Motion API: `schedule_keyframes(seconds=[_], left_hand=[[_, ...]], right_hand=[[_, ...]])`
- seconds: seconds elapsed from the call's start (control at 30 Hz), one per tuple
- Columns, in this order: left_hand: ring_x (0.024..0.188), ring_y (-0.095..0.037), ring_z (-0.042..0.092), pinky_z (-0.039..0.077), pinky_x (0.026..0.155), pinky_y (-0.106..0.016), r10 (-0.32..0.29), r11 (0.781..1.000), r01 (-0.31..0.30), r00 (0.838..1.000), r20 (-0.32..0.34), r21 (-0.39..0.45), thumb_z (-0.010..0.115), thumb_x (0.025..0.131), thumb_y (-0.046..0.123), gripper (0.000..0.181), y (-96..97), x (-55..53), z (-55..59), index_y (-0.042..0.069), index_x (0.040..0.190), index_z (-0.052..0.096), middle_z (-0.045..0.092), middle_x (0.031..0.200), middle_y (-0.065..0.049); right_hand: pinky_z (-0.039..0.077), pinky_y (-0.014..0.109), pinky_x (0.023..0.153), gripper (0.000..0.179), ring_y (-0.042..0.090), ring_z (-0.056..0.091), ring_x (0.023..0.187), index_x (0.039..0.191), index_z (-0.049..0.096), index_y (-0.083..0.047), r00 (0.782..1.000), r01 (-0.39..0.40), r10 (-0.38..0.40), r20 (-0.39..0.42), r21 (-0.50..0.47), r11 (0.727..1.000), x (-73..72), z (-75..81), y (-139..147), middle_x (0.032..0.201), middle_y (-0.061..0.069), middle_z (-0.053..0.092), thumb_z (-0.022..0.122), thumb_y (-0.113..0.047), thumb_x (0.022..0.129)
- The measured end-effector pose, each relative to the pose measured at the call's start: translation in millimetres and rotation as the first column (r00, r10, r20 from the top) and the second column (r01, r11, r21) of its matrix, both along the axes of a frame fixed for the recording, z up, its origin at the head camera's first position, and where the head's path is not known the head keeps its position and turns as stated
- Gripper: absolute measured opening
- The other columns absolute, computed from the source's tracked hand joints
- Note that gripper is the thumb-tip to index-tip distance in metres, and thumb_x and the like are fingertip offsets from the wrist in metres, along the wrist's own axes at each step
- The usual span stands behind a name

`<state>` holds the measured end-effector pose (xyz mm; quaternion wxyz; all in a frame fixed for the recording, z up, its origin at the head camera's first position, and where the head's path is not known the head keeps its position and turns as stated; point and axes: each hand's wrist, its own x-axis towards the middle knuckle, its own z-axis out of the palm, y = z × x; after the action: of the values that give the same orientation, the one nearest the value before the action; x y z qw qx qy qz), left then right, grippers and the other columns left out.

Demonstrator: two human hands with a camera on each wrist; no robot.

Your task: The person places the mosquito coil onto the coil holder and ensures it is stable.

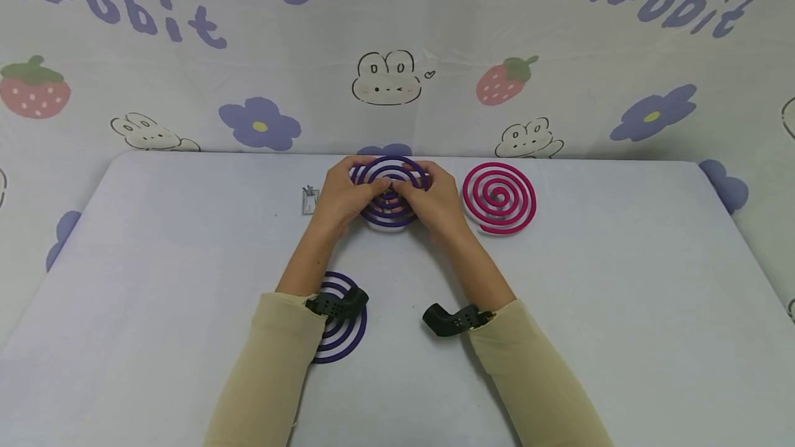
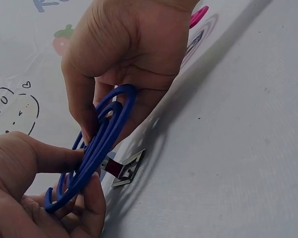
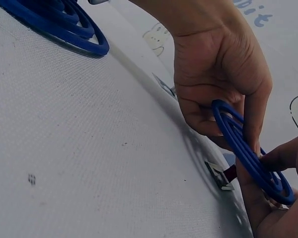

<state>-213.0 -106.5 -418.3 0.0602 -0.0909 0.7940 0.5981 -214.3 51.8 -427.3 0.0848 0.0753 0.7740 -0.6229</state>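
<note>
A dark blue-purple mosquito coil (image 1: pixel 390 225) is held up between both hands over the far part of the table. My left hand (image 1: pixel 341 195) grips its left side, thumb at the centre and fingers behind. From the other side my right hand (image 1: pixel 439 202) holds it likewise, the two thumbs meeting near the middle. Tilted in the left wrist view, the coil (image 2: pixel 120 126) stands over a small metal stand (image 2: pixel 131 168) with a dark red upright piece. That upright piece reaches the coil's underside. The fingers behind the coil are partly hidden.
To the right lies a pink mosquito coil (image 1: pixel 499 195), raised off the table (image 1: pixel 621 295). Another metal stand (image 1: pixel 309 201) lies left of the left hand. A second blue-purple coil (image 1: pixel 348 348) sits nearer, partly covered by the left sleeve (image 1: pixel 273 357). A patterned cloth (image 1: pixel 453 19) hangs behind.
</note>
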Motion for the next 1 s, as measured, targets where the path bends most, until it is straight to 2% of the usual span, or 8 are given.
schedule_keyframes(seconds=[0.2,0.63,0.83,1.0], left_hand=[[0.150,-0.036,0.047,0.039,0.127,-0.048,-0.009,1.000,0.009,1.000,0.024,0.004,0.078,0.095,0.013,0.053,2.7,0.8,-0.1,0.006,0.144,0.061,0.050,0.161,-0.019],[0.141,-0.037,0.054,0.045,0.122,-0.047,0.016,0.999,-0.016,1.000,-0.004,0.034,0.077,0.094,0.008,0.051,2.0,2.2,-1.3,0.002,0.142,0.061,0.054,0.155,-0.022],[0.146,-0.036,0.049,0.043,0.124,-0.046,0.029,0.999,-0.028,0.999,-0.018,0.038,0.076,0.093,0.006,0.052,4.7,0.5,-2.9,0.002,0.142,0.060,0.050,0.159,-0.022],[0.150,-0.035,0.045,0.039,0.126,-0.046,0.024,0.999,-0.025,1.000,0.017,0.042,0.077,0.093,0.007,0.052,3.2,0.7,-2.2,0.004,0.143,0.060,0.047,0.162,-0.021]], right_hand=[[0.054,0.043,0.113,0.044,0.027,0.064,0.119,0.137,0.062,-0.005,1.000,0.000,0.000,0.027,0.015,1.000,0.3,-0.9,3.5,0.134,0.017,0.069,0.074,-0.019,0.097],[0.052,0.044,0.116,0.046,0.030,0.062,0.127,0.139,0.063,-0.008,0.998,-0.021,0.020,0.064,0.008,1.000,-2.1,-1.5,3.1,0.139,0.015,0.068,0.076,-0.023,0.097],[0.051,0.044,0.118,0.049,0.031,0.062,0.130,0.141,0.062,-0.009,0.997,-0.017,0.017,0.078,0.002,1.000,-2.9,-2.4,4.1,0.141,0.015,0.067,0.076,-0.023,0.096],[0.051,0.045,0.118,0.053,0.031,0.062,0.133,0.146,0.058,-0.012,0.996,-0.024,0.023,0.081,0.005,1.000,-1.9,-4.4,4.5,0.144,0.015,0.065,0.076,-0.022,0.097]])
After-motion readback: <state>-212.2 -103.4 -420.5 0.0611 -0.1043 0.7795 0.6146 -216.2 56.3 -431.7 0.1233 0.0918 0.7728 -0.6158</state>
